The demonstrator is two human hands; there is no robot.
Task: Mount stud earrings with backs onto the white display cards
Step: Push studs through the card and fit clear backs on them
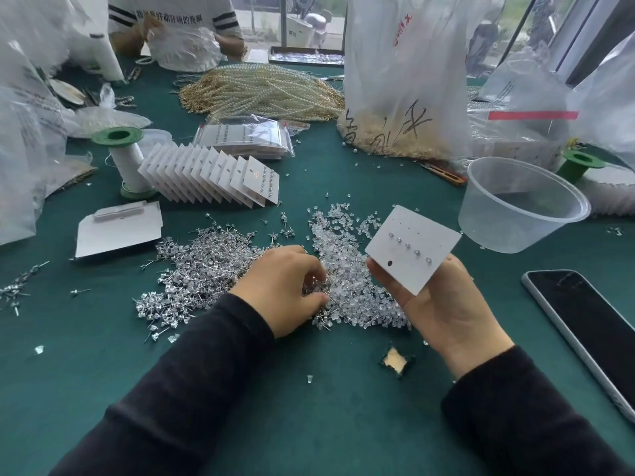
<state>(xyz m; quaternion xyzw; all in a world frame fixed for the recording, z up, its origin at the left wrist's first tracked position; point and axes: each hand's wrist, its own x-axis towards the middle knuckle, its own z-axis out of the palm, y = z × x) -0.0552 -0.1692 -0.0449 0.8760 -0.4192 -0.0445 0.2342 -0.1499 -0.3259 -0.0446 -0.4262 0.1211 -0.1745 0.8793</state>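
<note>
Card: white display card (412,249), right of centre, tilted face-up; a row of five studs (408,245) crosses its middle, and a line of small holes (409,229) above them looks unfilled.
Right hand: right hand (443,304) grips the card from below, fingers curled behind its lower edge and thumb near its left corner.
Left hand: left hand (285,286), centre of the frame, has its fingers bent down with the tips buried where two heaps meet; whether they pinch a piece cannot be told.
Studs: loose stud earrings (206,266) lie heaped left of centre on the green table (309,389).
Backs: clear backs (343,255) lie heaped just beside the studs, between the two hands.
Step in hand: probably picking one small piece for the card, either a back for a seated post or a stud for the open holes.
Doing it well: lift a single piece between thumb and forefinger, not a cluster. The heaps mix at their border, so check what comes up. Hold the card level enough that the seated posts do not slip out, and brace a finger behind the hole when pressing.
Risk: unbacked studs could drop if the card tips.
Finished cards: finished cards (213,173) stand overlapped, upper left of centre.
</note>
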